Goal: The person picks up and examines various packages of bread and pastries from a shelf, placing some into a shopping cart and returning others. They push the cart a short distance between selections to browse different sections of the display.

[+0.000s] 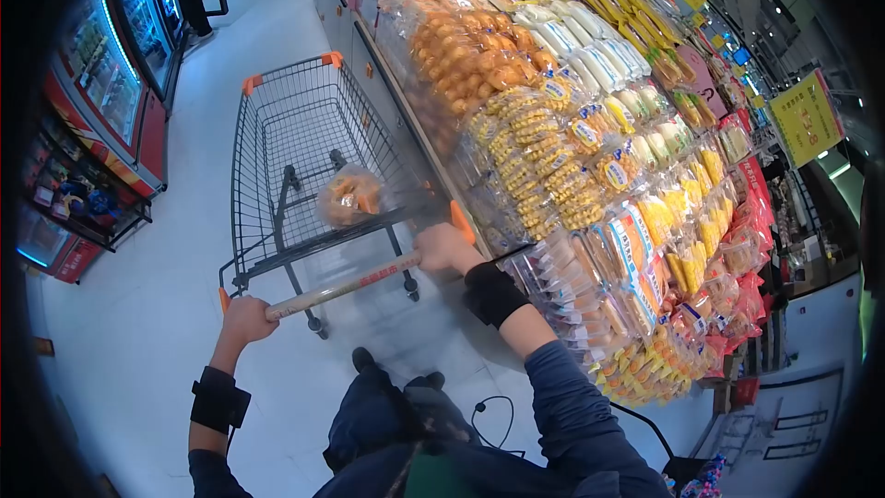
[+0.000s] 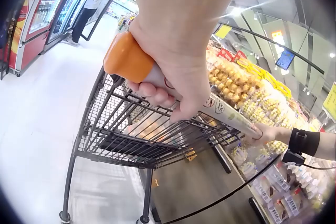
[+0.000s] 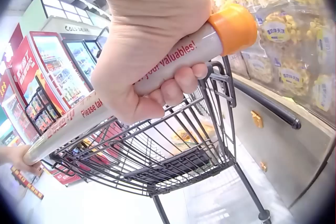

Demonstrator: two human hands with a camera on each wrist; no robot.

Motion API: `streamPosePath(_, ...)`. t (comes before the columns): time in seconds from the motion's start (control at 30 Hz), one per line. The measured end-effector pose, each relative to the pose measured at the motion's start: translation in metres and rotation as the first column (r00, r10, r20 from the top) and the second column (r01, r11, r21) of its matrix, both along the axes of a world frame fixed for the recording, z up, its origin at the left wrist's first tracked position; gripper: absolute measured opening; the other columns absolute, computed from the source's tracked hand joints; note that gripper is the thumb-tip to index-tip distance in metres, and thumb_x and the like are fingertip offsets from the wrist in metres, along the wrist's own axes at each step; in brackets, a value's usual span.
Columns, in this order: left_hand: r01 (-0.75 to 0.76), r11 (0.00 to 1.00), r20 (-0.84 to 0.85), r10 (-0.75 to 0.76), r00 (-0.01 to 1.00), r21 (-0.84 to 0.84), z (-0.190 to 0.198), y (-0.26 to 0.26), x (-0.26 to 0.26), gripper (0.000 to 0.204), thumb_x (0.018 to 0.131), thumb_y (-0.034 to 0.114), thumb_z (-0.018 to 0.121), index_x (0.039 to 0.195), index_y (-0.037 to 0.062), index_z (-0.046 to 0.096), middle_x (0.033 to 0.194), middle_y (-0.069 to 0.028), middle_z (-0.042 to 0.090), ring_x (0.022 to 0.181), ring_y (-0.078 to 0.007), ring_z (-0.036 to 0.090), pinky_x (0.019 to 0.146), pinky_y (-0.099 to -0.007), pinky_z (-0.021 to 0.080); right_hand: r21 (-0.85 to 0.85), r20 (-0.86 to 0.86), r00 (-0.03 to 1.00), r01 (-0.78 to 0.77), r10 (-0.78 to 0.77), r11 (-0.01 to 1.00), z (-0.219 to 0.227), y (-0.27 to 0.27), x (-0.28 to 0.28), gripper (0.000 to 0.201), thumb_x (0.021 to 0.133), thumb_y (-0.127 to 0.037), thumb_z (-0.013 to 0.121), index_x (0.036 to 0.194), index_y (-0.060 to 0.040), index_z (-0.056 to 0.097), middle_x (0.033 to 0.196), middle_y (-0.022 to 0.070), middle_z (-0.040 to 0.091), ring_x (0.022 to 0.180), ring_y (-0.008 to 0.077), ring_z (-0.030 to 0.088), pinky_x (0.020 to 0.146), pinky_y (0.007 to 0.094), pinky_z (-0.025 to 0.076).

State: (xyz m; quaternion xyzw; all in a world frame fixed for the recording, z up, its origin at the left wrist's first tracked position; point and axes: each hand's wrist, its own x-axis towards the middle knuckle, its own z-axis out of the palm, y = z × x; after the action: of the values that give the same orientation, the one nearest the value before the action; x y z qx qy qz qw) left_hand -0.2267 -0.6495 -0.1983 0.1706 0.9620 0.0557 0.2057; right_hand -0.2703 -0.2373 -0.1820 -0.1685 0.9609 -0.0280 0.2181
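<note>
Both hands hold the push bar [image 1: 343,290] of a wire shopping cart [image 1: 235,157] with orange corner caps. My left hand [image 1: 247,319] grips the bar's left end, beside the orange end cap [image 2: 127,57] seen in the left wrist view. Near the other end, my right hand [image 1: 446,250] has its fingers wrapped round the bar, close to another orange cap [image 3: 234,28]. Inside the cart, toward the handle, lies a clear bag of golden-brown baked goods [image 1: 351,195].
A long display of packaged bread [image 1: 479,51] and other bagged snacks [image 1: 544,161] runs close along the cart's right side. Glass-door coolers [image 1: 103,65] line the left of the aisle. A person [image 2: 88,8] stands by the coolers ahead. A yellow sign [image 1: 807,122] hangs at right.
</note>
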Motion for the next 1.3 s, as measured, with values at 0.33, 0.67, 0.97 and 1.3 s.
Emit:
streamPosePath(0.33, -0.002, 1.0, -0.049, 0.001, 0.999, -0.02, 0.003, -0.017, -0.078, 0.025, 0.069, 0.032, 0.064, 0.071, 0.0075, 0.07, 0.066, -0.0139, 0.065, 0.066, -0.0315, 0.064, 0.066, -0.0398, 0.052, 0.032, -0.086, 0.996, -0.002, 0.005, 0.999, 0.008, -0.025, -0.076, 0.027, 0.06, -0.026, 0.062, 0.079, -0.0106, 0.072, 0.075, 0.0156, 0.067, 0.077, 0.0328, 0.065, 0.07, 0.0405, 0.052)
streamPosePath(0.67, -0.038, 0.999, -0.076, 0.036, 0.996, -0.033, 0.002, -0.03, -0.149, 0.023, 0.067, 0.03, 0.065, 0.072, 0.0085, 0.071, 0.066, -0.0138, 0.065, 0.066, -0.0321, 0.063, 0.067, -0.0395, 0.053, 0.039, -0.07, 0.997, -0.014, 0.017, 0.999, 0.02, -0.039, -0.146, 0.025, 0.06, -0.025, 0.062, 0.077, -0.0099, 0.071, 0.076, 0.0157, 0.067, 0.078, 0.0323, 0.065, 0.07, 0.0403, 0.052)
streamPosePath(0.97, -0.037, 0.999, -0.108, 0.034, 0.994, -0.026, -0.005, -0.043, -0.217, 0.023, 0.064, 0.03, 0.064, 0.07, 0.0084, 0.07, 0.065, -0.0152, 0.064, 0.066, -0.0332, 0.063, 0.066, -0.0415, 0.052, 0.013, -0.086, 0.996, -0.003, 0.004, 1.0, 0.011, -0.048, -0.218, 0.024, 0.063, -0.025, 0.061, 0.078, -0.0107, 0.072, 0.079, 0.0136, 0.068, 0.08, 0.0313, 0.065, 0.072, 0.0401, 0.052)
streamPosePath(1.3, -0.052, 0.995, -0.097, 0.043, 0.994, -0.085, 0.004, -0.051, -0.285, 0.024, 0.068, 0.03, 0.061, 0.07, 0.0076, 0.069, 0.068, -0.0153, 0.064, 0.069, -0.0344, 0.063, 0.068, -0.0425, 0.051, -0.053, -0.137, 0.99, -0.048, 0.04, 0.997, -0.003, -0.056, -0.29, 0.024, 0.061, -0.024, 0.06, 0.075, -0.008, 0.071, 0.074, 0.0158, 0.067, 0.073, 0.0315, 0.066, 0.068, 0.0402, 0.053)
